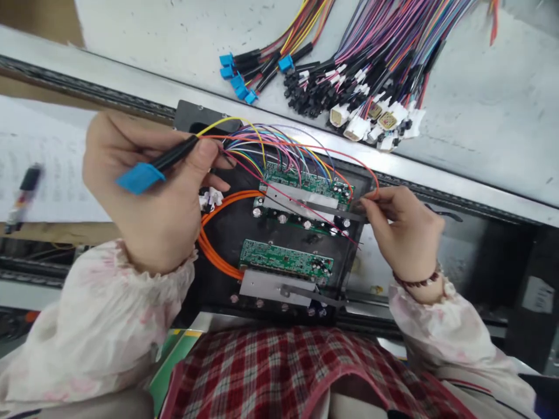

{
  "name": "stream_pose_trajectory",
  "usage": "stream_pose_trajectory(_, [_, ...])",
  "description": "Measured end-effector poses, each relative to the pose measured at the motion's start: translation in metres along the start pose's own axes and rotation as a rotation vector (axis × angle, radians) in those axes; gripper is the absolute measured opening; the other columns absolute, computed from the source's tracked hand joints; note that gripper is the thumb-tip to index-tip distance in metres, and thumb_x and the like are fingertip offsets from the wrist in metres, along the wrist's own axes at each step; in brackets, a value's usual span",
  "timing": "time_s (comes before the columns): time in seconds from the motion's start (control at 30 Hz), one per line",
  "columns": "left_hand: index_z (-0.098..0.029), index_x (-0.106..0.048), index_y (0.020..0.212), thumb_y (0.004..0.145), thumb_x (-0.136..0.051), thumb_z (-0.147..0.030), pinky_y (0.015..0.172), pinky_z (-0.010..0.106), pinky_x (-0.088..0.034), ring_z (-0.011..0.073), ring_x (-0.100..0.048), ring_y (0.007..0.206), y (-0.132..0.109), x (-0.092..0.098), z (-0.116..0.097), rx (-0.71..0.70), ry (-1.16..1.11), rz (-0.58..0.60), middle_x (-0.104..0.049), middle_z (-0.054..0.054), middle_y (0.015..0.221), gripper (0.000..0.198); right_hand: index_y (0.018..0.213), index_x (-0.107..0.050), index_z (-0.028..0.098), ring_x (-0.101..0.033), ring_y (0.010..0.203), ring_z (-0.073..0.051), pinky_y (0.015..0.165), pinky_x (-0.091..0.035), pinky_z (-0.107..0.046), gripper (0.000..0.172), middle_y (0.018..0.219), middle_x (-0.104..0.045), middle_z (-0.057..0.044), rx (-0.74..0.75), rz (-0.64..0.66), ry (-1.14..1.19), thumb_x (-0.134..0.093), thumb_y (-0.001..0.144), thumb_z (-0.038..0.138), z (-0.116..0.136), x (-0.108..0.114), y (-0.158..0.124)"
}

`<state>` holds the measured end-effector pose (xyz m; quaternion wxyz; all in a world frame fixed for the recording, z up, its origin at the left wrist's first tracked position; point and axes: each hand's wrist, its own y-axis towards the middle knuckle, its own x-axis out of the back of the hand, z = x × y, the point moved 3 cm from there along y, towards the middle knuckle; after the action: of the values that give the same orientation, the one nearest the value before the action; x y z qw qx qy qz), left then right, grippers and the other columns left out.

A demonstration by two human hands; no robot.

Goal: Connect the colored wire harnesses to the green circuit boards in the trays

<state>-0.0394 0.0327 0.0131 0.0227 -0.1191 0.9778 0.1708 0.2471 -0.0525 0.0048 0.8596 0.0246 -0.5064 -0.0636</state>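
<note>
My left hand (152, 174) is closed round a black-sleeved wire harness with a blue connector (142, 177) pointing down to the left. From its sleeve run a yellow wire (229, 120) and red wires. The end of an orange-red wire (340, 153) is pinched between the thumb and finger of my right hand (399, 224). Between the hands lies a green circuit board (305, 181) with a metal plate and many coloured wires along its far edge. Nearer me is a second circuit board (286, 256). Both sit in a black tray (301, 234).
Beyond the rail (271, 115), several blue-connector harnesses (238, 81) and a large bundle of wires with black and white connectors (362, 110) lie on the bench. Thick orange cables (213, 250) curve along the tray's left side. A marker (24, 195) rests on paper at left.
</note>
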Motion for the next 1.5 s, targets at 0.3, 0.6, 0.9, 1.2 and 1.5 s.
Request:
stream_pose_trajectory(0.3, [-0.016, -0.050, 0.074, 0.054, -0.095, -0.017, 0.027, 0.012, -0.045, 0.0136, -0.064, 0.044, -0.004, -0.013, 0.006, 0.082, -0.169, -0.111, -0.070, 0.001, 0.060, 0.049, 0.088, -0.067, 0.022, -0.071, 0.069, -0.015, 0.059, -0.049, -0.024, 0.006, 0.083, -0.075, 0.001, 0.037, 0.035, 0.037, -0.066, 0.089, 0.027, -0.007, 0.003, 0.003])
stream_pose_trajectory(0.6, [-0.016, -0.053, 0.079, 0.063, -0.093, -0.028, 0.032, 0.015, -0.050, 0.0146, -0.068, 0.052, -0.003, -0.012, 0.007, -0.014, -0.098, -0.065, -0.070, -0.002, 0.063, 0.045, 0.093, -0.065, 0.020, -0.064, 0.076, -0.017, 0.070, -0.051, -0.031, 0.008, 0.084, -0.065, -0.004, 0.177, 0.042, -0.087, -0.065, 0.091, 0.028, 0.006, 0.017, -0.033])
stream_pose_trajectory(0.9, [-0.016, -0.054, 0.083, 0.068, -0.091, -0.019, 0.037, 0.019, -0.054, 0.0133, -0.069, 0.057, 0.000, -0.008, 0.008, -0.038, -0.061, -0.013, -0.073, 0.002, 0.080, 0.040, 0.099, -0.066, 0.025, -0.069, 0.078, -0.017, 0.071, -0.052, -0.030, 0.009, 0.090, -0.074, -0.002, 0.160, -0.076, -0.029, -0.063, 0.091, 0.022, 0.017, 0.026, -0.015])
stream_pose_trajectory(1.2, [-0.018, -0.054, 0.088, 0.073, -0.089, -0.024, 0.042, 0.022, -0.058, 0.0135, -0.071, 0.063, -0.001, -0.003, 0.010, -0.040, 0.034, 0.032, -0.072, -0.001, 0.085, 0.038, 0.093, -0.068, 0.021, -0.070, 0.071, -0.013, 0.063, -0.048, -0.024, 0.007, 0.086, -0.074, 0.000, 0.152, 0.055, 0.073, -0.063, 0.092, 0.026, 0.006, 0.007, -0.013])
stream_pose_trajectory(1.5, [-0.017, -0.055, 0.088, 0.070, -0.089, -0.030, 0.042, 0.019, -0.058, 0.0124, -0.071, 0.062, 0.000, -0.001, 0.014, -0.094, 0.082, -0.008, -0.071, -0.002, 0.082, 0.041, 0.090, -0.068, 0.024, -0.067, 0.074, -0.015, 0.067, -0.049, -0.027, 0.008, 0.084, -0.072, 0.001, 0.160, 0.169, 0.080, -0.062, 0.092, 0.029, 0.010, 0.016, -0.001])
